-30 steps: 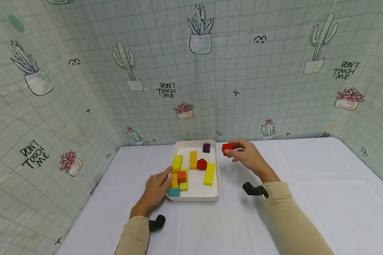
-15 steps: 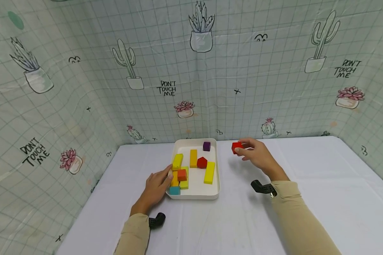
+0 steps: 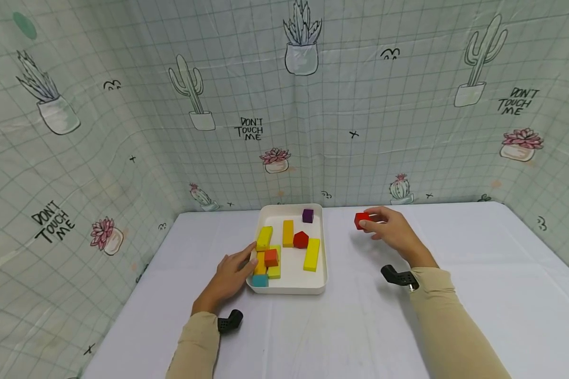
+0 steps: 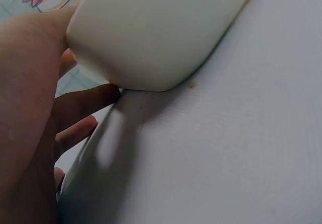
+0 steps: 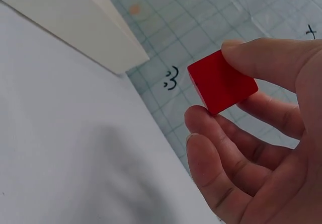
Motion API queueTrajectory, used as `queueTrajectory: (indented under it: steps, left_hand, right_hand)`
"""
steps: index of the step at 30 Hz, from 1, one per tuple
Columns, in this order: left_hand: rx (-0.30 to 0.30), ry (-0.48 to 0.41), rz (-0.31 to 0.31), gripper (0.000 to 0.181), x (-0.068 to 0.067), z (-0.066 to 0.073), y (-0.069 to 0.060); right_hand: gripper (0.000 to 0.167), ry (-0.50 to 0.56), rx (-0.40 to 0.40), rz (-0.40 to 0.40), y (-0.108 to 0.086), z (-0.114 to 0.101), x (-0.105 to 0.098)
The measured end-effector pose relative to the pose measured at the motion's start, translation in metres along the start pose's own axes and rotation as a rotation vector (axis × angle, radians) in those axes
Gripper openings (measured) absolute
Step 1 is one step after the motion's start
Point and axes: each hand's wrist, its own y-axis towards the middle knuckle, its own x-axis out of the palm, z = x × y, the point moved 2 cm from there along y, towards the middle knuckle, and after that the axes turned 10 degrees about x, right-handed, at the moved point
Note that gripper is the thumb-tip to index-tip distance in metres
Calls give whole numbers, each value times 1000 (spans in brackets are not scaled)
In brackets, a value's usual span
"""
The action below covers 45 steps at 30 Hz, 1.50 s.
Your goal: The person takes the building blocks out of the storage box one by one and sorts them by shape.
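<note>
My right hand (image 3: 393, 231) pinches a red cube (image 3: 362, 220) between thumb and fingertips, above the table to the right of the white tray (image 3: 294, 281). Up close in the right wrist view, the thumb presses one side of the cube and the other fingers curl beneath. My left hand (image 3: 225, 276) holds the tray at its left edge, thumb at the rim and fingers along the outer wall. Inside lie several yellow blocks (image 3: 311, 255), a red faceted block (image 3: 301, 240), a purple cube (image 3: 307, 216), an orange-red cube (image 3: 271, 258) and a teal block (image 3: 260, 280).
A white cloth covers the table (image 3: 351, 326). Behind it and at both sides hangs a grid-patterned curtain (image 3: 341, 95) printed with cacti. Each wrist wears a black camera mount (image 3: 397, 276).
My right hand has moved away from the tray to the right, carrying the red cube. My left hand stays at the tray's left edge, and the head view tilts slightly.
</note>
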Motion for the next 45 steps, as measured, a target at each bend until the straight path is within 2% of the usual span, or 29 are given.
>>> queueTrajectory:
  steps: [7,16,24,37,45]
  left_hand:
    - [-21,-56,-52,62,-4,-1,-3]
    - [-43,-99,-75,65,-4,-1,-5]
    - [-31,-81,-51,67,-3,-2,-2]
    - [-7,-62,-47,67,-3,-3,-1]
    - [-31,-75,-49,68,-4,-3,-2]
  right_hand:
    - [59,-49,71,-1,3,9,-3]
    - [57,-73,97,-19,6,17,-3]
    - [55,-91,101,-45,17,24,4]
    - [53,-210,90,-30,28,21,15]
    - [49,-268,105,-33,30,20,19]
